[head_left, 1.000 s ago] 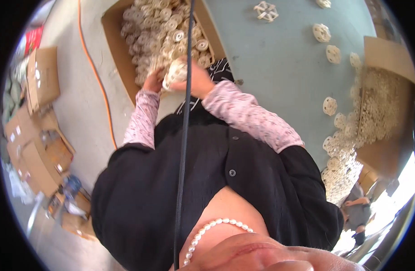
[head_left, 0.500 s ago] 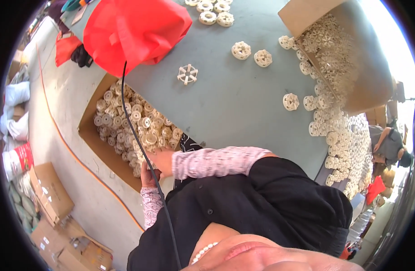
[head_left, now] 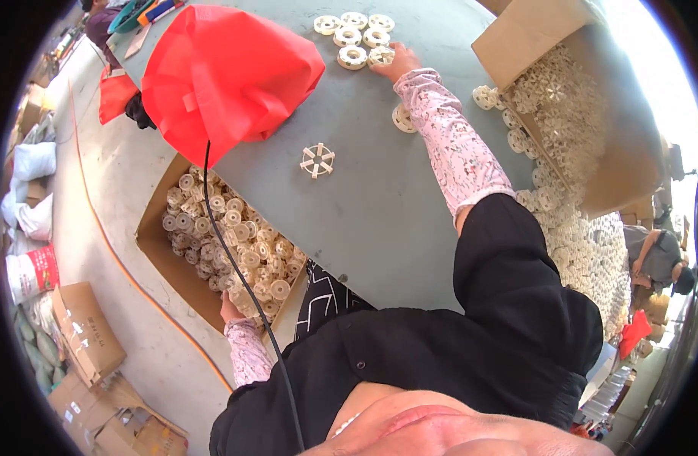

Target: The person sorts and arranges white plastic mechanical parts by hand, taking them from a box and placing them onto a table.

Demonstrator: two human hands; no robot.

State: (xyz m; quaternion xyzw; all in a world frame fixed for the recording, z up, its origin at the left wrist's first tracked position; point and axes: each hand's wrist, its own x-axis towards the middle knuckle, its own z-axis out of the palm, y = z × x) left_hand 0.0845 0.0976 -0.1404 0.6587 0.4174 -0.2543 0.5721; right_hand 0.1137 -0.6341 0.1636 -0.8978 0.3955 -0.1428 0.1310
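Note:
My right hand (head_left: 398, 62) reaches across the grey table, its fingers closed on a cream plastic wheel (head_left: 380, 56). That wheel sits at the near right of a cluster of round cream wheels (head_left: 352, 57). My left hand (head_left: 230, 308) is at the near side of a cardboard box (head_left: 155, 235) filled with small spool-like cream plastic parts (head_left: 246, 258). Its fingers are mostly hidden among the parts, so its grip does not show. A six-spoked cream piece (head_left: 317, 160) lies alone mid-table. Another wheel (head_left: 404, 118) is partly covered by my right sleeve.
A red cloth bag (head_left: 227, 83) stands at the table's far left. On the right, a tipped cardboard box (head_left: 527, 45) spills spoked parts, beside many stacked wheels (head_left: 584, 247). A black cable (head_left: 235, 254) hangs across the view. Another person (head_left: 656, 254) is at far right.
My right hand has left the parts box and moved far across the table to the wheel cluster. My left hand stays at the box's near side.

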